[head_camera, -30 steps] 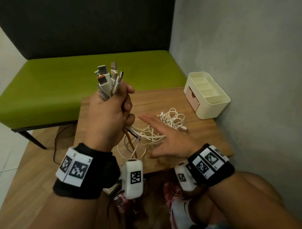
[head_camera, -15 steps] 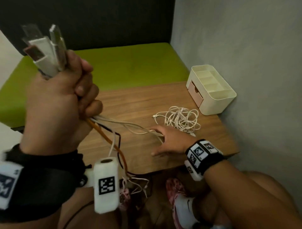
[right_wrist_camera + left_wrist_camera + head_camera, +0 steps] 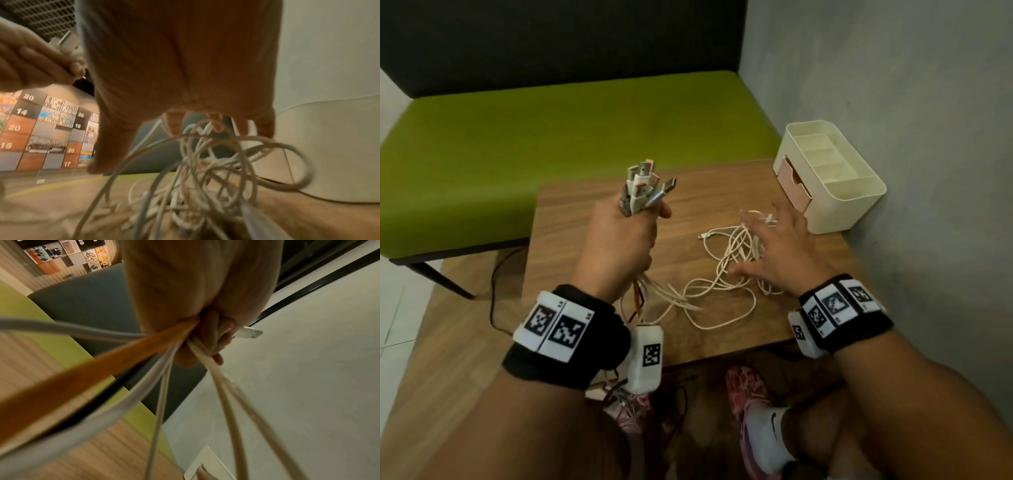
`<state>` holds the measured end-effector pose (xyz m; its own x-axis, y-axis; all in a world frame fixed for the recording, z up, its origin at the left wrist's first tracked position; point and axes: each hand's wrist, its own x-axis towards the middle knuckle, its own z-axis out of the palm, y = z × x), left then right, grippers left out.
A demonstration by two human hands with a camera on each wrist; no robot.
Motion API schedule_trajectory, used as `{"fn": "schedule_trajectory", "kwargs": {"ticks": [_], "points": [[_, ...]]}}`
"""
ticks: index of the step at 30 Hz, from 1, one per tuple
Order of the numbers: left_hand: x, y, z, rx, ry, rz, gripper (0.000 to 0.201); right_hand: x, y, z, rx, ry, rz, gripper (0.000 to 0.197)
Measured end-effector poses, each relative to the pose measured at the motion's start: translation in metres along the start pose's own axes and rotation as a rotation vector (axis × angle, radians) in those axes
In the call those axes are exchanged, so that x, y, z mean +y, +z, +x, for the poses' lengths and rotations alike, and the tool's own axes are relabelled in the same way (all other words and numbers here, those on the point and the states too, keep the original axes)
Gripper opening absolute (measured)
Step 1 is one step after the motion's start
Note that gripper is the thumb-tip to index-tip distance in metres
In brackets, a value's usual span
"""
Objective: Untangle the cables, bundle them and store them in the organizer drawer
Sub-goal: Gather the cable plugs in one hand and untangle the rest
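While your left hand [image 3: 619,236] grips the plug ends [image 3: 643,185], cables [image 3: 726,274] lie tangled on the table [image 3: 592,212] under your spread right hand [image 3: 780,250], probably just touching. Bundling pending; drawer [image 3: 792,185] looks barely open.

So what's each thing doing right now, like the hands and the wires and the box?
left hand: gripping the plug ends in a fist, raised
plug ends: bunched, sticking up out of the fist
right hand: fingers spread, over the tangle
white cables: tangled, loose on the table
orange cable: running from the left fist
organizer: top compartments look empty
pink drawer: slightly open
table: holding cables and organizer
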<state>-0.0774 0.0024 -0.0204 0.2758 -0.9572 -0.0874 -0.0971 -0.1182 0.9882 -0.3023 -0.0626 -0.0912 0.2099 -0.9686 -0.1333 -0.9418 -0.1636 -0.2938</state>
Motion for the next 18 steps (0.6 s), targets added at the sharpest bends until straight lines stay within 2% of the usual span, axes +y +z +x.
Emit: {"fn": "schedule_trajectory", "kwargs": {"ticks": [2, 6, 10, 13, 18], "points": [[-0.002, 0.002, 0.002, -0.003, 0.005, 0.004, 0.028, 0.003, 0.010, 0.003, -0.064, 0.057, -0.032, 0.098], [-0.001, 0.001, 0.000, 0.002, 0.038, 0.014, 0.032, 0.007, 0.014, 0.010, 0.100, -0.052, 0.036, 0.063], [0.014, -0.011, -0.006, -0.010, 0.050, -0.024, 0.035, 0.022, 0.019, 0.011, 0.173, -0.106, 0.179, 0.039], [0.035, -0.038, -0.012, -0.008, 0.052, -0.078, 0.035, 0.040, 0.019, 0.015, 0.247, -0.049, 0.295, 0.029], [0.056, -0.084, -0.021, 0.060, 0.109, -0.022, 0.036, 0.058, 0.010, 0.024, 0.477, 0.071, 0.218, 0.024]]}}
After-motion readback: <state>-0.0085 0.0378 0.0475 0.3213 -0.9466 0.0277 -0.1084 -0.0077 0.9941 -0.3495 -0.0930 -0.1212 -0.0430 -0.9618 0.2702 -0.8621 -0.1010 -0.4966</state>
